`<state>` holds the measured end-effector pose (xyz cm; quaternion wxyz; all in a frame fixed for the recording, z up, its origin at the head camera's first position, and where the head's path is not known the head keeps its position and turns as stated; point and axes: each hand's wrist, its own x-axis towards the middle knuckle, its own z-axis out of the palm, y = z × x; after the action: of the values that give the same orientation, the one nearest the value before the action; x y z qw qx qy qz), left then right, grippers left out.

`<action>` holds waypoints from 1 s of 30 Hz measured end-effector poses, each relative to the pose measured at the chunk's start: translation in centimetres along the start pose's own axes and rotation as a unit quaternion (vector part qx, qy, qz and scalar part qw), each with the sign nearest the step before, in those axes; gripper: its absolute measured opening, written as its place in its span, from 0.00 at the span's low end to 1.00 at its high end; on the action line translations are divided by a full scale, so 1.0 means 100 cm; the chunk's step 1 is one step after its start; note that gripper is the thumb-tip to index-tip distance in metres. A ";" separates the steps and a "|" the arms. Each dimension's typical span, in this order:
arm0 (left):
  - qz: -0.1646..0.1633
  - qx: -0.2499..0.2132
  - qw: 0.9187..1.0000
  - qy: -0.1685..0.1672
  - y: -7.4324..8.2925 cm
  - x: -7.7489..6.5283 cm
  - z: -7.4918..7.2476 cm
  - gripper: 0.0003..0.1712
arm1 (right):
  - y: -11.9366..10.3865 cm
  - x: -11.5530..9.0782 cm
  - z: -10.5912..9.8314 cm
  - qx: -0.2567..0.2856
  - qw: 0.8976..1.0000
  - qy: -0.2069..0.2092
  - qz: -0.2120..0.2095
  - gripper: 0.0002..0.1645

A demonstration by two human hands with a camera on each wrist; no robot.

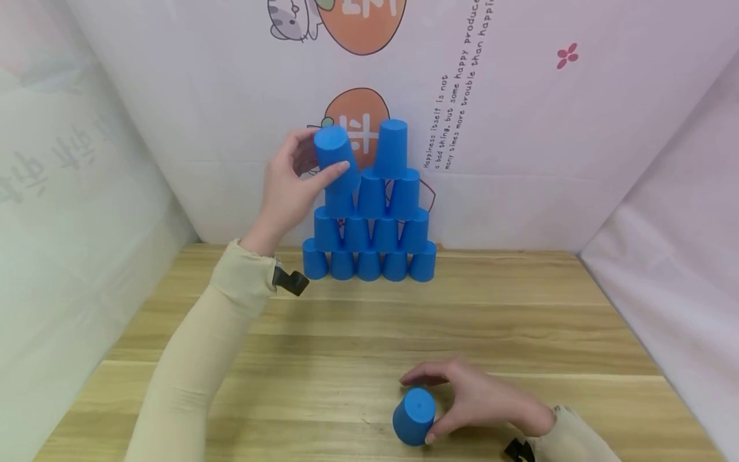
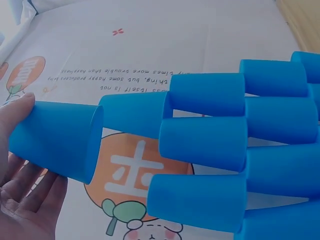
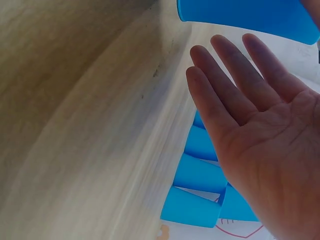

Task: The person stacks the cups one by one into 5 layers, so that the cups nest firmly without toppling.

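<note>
My left hand (image 1: 288, 183) grips an upside-down blue cup (image 1: 335, 154) between thumb and fingers, slightly tilted. It hangs over the left side of a pyramid of inverted blue cups (image 1: 369, 234), beside the single top cup (image 1: 392, 149). In the left wrist view, a gap separates the held cup's rim (image 2: 95, 145) from the third-row cup (image 2: 197, 200) below it. Close to the person, my right hand (image 1: 476, 398) surrounds another inverted blue cup (image 1: 412, 420) on the table. Its thumb touches or nearly touches this cup; in the right wrist view the fingers (image 3: 235, 82) are straight and apart from it.
The pyramid stands at the back of the wooden table (image 1: 496, 314), close to a printed white backdrop (image 1: 502, 205). White cloth hangs along the left side (image 1: 75, 212) and the right side (image 1: 675, 256).
</note>
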<state>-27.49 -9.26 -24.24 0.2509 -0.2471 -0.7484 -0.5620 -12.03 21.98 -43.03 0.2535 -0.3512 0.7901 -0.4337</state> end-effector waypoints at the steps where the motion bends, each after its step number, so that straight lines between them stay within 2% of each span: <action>1: -0.004 0.007 1.000 0.001 0.002 0.004 0.001 0.32 | 0.000 0.000 0.000 0.004 1.000 -0.002 0.003 0.40; 5: -0.013 0.031 0.999 -0.003 0.002 0.019 0.002 0.34 | 0.002 -0.001 0.002 0.010 1.000 -0.008 0.003 0.36; 10: -0.026 0.039 0.999 -0.011 -0.012 0.038 0.005 0.37 | 0.003 -0.001 0.003 0.004 1.000 -0.013 -0.008 0.35; 16: -0.045 0.044 0.998 -0.012 -0.025 0.053 0.010 0.37 | 0.004 0.000 0.005 0.000 1.000 -0.016 -0.018 0.32; 20: -0.057 0.047 0.997 -0.017 -0.035 0.058 0.013 0.36 | 0.001 0.000 0.004 0.007 1.000 -0.013 -0.005 0.29; 24: -0.072 0.055 0.996 -0.026 -0.045 0.058 0.017 0.38 | -0.004 0.000 -0.005 -0.005 1.000 0.013 -0.004 0.29; 30: -0.094 0.070 0.993 -0.032 -0.052 0.057 0.022 0.42 | -0.017 0.004 -0.034 -0.081 0.992 0.090 -0.025 0.32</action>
<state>-35.37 -7.96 -24.82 0.1892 -0.1756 -0.8133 -0.5214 -14.13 22.71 -39.95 0.1412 -0.3495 0.8334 -0.4041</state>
